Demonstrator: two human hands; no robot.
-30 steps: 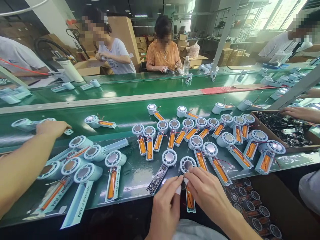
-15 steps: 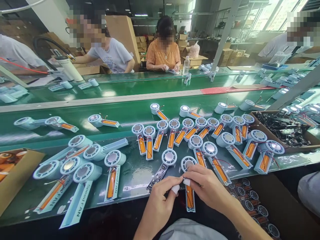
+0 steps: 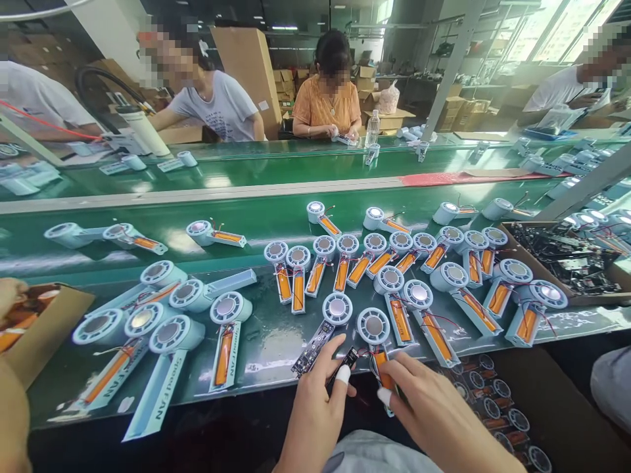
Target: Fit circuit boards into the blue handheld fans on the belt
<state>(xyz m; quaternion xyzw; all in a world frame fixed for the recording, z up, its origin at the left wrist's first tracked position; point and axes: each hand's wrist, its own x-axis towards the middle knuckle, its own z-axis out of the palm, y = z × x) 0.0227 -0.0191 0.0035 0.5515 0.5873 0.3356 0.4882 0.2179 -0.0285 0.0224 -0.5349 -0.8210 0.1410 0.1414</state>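
Note:
My left hand [image 3: 318, 394], a white cover on its thumb, pinches a small black circuit board [image 3: 350, 357] over the table's near edge. My right hand [image 3: 419, 397], also with a white thumb cover, grips the handle of a light-blue handheld fan [image 3: 373, 326]. That handle's open channel shows an orange battery [image 3: 380, 360], and thin wires run between it and the board. The handle's lower end is partly hidden by my fingers. Just left of it lies another fan [image 3: 338, 309], whose handle carries a long circuit board [image 3: 313, 347].
Several fans with orange batteries lie across the table [image 3: 276, 355]. A carton of black boards [image 3: 566, 259] stands right; a carton of orange parts [image 3: 62, 322] stands left, with another person's hand [image 3: 10, 295] at it. Below right, a box holds fans [image 3: 493, 407]. Co-workers sit opposite.
My hands have moved apart. The board now shows in my left hand, while my right hand has shifted down onto the fan's handle. Another person's arm has come in at the left.

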